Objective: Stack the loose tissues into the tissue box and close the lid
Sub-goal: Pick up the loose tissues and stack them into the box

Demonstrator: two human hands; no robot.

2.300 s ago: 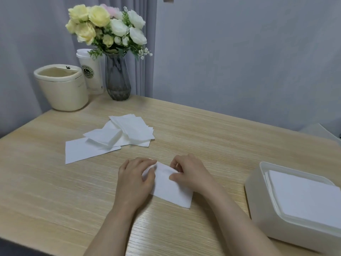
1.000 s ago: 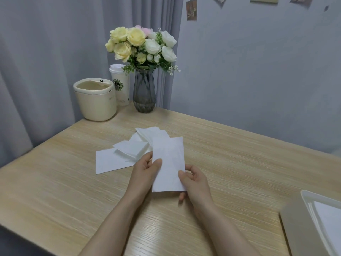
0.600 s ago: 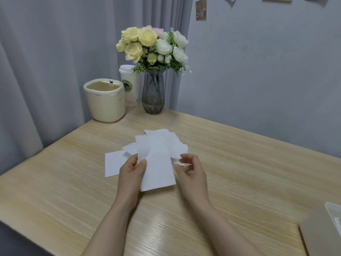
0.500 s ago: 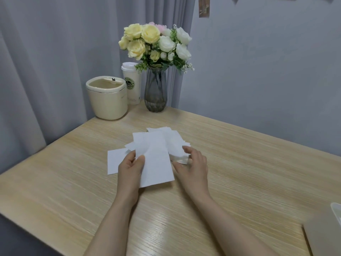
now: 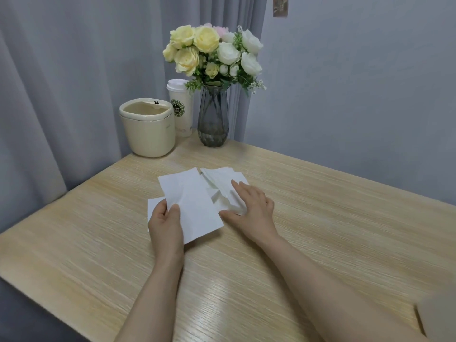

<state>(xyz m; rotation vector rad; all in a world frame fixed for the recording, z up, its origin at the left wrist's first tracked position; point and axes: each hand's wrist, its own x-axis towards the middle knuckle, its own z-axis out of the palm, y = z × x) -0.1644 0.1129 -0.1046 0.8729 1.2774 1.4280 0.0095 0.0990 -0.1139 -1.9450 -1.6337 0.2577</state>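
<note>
A flat white rectangular tissue (image 5: 195,206) is pinched at its lower left edge by the left hand (image 5: 165,224) — thumb on top, fingers curled beneath. Just right of it, the loose pile of white tissues (image 5: 223,187) is touched by the right hand (image 5: 251,209), fingers straight and spread, on the light wooden table (image 5: 320,218).

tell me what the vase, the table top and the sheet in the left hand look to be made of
Vase: looks like smoky grey glass, glossy; stems show through its faceted wall.
Table top: pale wood or wood-look laminate, matte with a soft sheen; straight grain lines, which one is unclear.
Sheet held by the left hand: thin white tissue paper, matte; it creases softly where the thumb pinches it.
</note>
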